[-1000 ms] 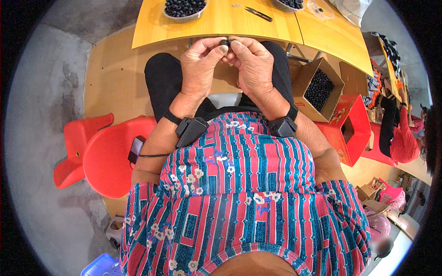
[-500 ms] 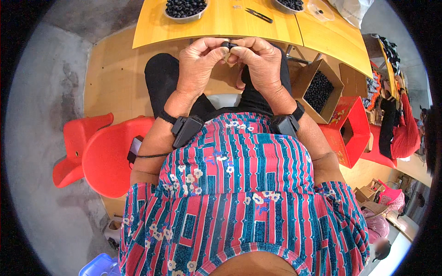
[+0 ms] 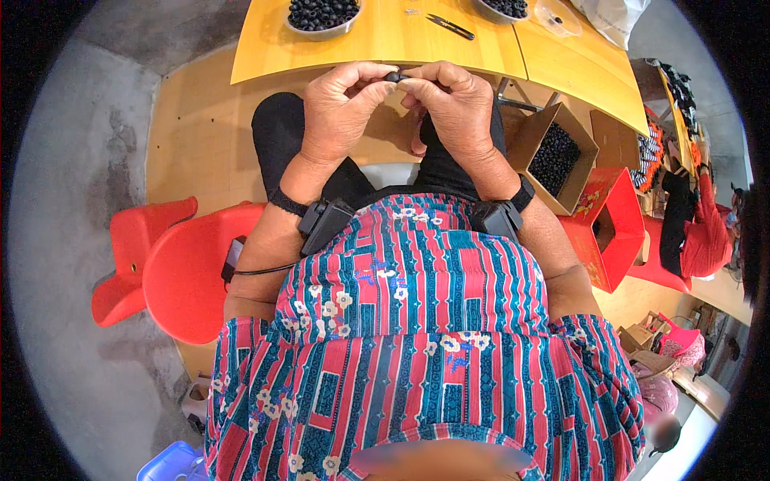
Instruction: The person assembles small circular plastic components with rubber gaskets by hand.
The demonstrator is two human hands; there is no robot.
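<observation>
Between my two hands is a small round black piece [image 3: 392, 77], held just off the near edge of the yellow table [image 3: 385, 48]. My left hand [image 3: 341, 108] pinches it between thumb and fingertips. My right hand [image 3: 453, 108] is closed in a pinch against its right side, where a bit of black shows between the fingertips. What exactly the piece is cannot be made out. A clear bowl [image 3: 325, 34] heaped with similar black pieces stands on the table beyond my left hand. Black thread snips [image 3: 451, 26] lie on the tabletop beyond my right hand.
A second bowl of black pieces [image 3: 504, 10] and a clear shallow container [image 3: 557, 18] stand at the far right. Right of my knees are a cardboard box of black pieces [image 3: 555, 160] and a red box [image 3: 609, 232]. Red chairs [image 3: 188, 272] stand left. Another person [image 3: 706, 228] sits far right.
Both hands have shifted slightly, the fingertips a little farther apart. The black piece now shows more of its round side, toward my left fingers.
</observation>
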